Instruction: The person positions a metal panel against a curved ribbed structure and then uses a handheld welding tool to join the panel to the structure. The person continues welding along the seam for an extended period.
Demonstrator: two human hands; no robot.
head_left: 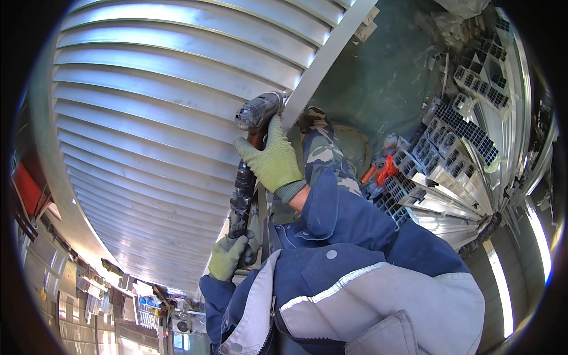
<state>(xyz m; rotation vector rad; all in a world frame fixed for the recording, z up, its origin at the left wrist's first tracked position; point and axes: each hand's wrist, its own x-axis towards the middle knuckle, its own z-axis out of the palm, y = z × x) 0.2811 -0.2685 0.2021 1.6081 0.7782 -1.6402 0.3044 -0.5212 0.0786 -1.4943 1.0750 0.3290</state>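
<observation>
My right hand, in a yellow-green knit glove, is closed around the handle of a dark power drill wrapped in tape. The drill's nose points right, at the pale metal edge strip of a large silver slatted panel. Whether its tip touches the strip is too small to tell. Lower down, my left hand, gloved alike, is closed at the bottom end of the drill, by its dark taped base. Part of the left fingers is hidden there.
The panel fills the left and upper area. Beyond its edge strip lies a green floor. Stacked metal profiles stand at the right, near an orange-red tool. My camouflage-trousered leg is beside the panel.
</observation>
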